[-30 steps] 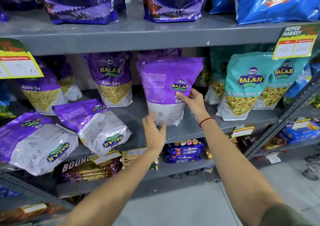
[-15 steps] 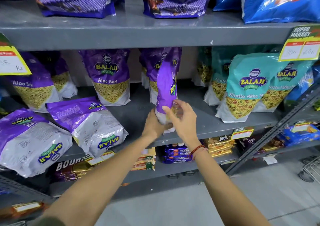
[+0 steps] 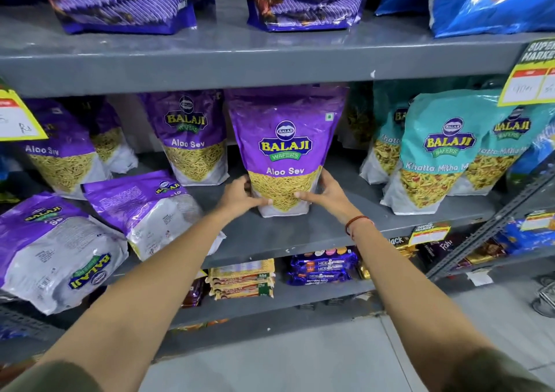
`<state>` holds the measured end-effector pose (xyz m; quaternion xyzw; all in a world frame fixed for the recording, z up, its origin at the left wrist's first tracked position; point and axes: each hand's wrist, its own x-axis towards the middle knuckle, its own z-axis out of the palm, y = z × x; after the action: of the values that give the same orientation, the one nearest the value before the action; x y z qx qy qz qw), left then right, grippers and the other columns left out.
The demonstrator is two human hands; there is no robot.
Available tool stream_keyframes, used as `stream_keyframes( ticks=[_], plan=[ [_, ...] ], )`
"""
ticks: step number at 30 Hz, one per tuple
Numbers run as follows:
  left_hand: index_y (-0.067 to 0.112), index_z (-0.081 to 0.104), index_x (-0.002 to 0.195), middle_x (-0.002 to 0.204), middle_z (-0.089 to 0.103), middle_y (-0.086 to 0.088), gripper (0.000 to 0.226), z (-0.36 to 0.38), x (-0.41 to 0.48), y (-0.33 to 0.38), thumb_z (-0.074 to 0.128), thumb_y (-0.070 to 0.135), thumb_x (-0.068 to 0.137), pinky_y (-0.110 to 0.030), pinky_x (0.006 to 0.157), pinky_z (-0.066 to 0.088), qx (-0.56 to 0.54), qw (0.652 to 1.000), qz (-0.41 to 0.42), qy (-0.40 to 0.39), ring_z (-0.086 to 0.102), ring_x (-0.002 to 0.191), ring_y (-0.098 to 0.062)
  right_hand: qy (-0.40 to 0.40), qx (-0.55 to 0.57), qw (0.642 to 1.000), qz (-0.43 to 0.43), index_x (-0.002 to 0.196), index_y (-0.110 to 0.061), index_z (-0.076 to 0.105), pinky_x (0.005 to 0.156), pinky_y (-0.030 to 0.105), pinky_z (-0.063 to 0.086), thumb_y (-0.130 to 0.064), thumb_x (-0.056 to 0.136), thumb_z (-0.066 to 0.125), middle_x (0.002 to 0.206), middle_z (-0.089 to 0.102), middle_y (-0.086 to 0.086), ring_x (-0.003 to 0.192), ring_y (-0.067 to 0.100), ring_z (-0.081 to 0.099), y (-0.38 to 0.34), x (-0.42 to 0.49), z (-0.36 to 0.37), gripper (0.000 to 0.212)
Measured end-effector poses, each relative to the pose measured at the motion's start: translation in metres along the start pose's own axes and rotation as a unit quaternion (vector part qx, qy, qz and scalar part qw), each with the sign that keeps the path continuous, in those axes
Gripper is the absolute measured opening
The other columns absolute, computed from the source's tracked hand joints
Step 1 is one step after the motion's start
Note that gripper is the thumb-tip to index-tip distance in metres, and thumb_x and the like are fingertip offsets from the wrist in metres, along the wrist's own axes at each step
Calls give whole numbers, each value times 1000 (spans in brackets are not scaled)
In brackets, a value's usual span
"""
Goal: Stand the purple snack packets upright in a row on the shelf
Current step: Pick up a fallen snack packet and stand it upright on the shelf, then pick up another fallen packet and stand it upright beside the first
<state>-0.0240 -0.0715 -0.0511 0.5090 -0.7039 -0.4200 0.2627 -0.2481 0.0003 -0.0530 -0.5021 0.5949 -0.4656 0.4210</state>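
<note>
Turned since half a second ago, the packet [image 3: 285, 151] that stood edge-on now faces front, label readable, upright on the grey shelf [image 3: 300, 232] near its front edge. Both hands have shifted to its lower sides: the left hand [image 3: 240, 195] grips the bottom left corner, thumb across the front, and the right hand [image 3: 324, 193] grips the bottom right corner, thumb likewise on the front. So both sets of fingers are wrapped around the packet, grasping it. A red thread [image 3: 357, 222] circles the right wrist.

From the held packet, a second upright purple packet [image 3: 192, 139] stands at about 10 o'clock, set farther back, with a gap between them. More upright purple packets [image 3: 63, 151] stand at 9 o'clock, partly behind a yellow price tag [image 3: 18, 118]. Two purple packets lie flat, back side up: one [image 3: 150, 208] at 8 o'clock, just beside the left forearm, and another [image 3: 51, 250] farther out at 8 o'clock, overhanging the shelf edge.

At 3 o'clock stand teal packets [image 3: 432, 151], apart from the held one. Biscuit packs [image 3: 321, 265] sit on the lower shelf at 6 o'clock.
</note>
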Motion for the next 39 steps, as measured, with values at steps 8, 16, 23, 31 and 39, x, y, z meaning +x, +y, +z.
stream_keyframes(
  ticks=[8,16,23,31,39],
  plan=[
    [12,62,103,102,73,-8,63,22,-28,9,88,40,53,-36,85,55,14,998,8,58,68,93,-21,-14,28,999,-5,112,-23,55,75,15,55,-8,74,80,110,69,-8,96,-1,67,3,-4,-7,48],
    [13,60,107,102,74,-6,65,23,-42,13,87,42,54,-33,83,54,30,998,35,48,69,92,-20,8,28,1000,-4,109,-31,56,70,11,53,-20,70,83,106,70,-14,93,-4,67,7,-19,-7,48],
    [11,52,121,120,67,-10,74,20,-45,17,84,40,61,-44,93,51,44,998,32,21,63,109,-27,53,-1,999,3,125,-15,52,98,35,51,-28,70,83,123,65,1,112,14,61,9,-31,1,65],
    [7,54,123,126,61,-12,54,-30,-72,7,74,27,77,-40,93,50,28,986,70,149,63,105,-26,362,22,928,-83,108,-14,61,78,37,53,-39,81,72,100,59,-2,89,13,59,6,-80,76,39],
    [1,44,122,129,49,-25,54,-106,-130,-44,64,34,84,-43,96,40,-14,905,-180,386,49,116,-38,9,-145,983,-109,107,0,64,91,44,47,-38,86,67,108,65,18,104,32,60,-34,-57,178,43]
  ],
)
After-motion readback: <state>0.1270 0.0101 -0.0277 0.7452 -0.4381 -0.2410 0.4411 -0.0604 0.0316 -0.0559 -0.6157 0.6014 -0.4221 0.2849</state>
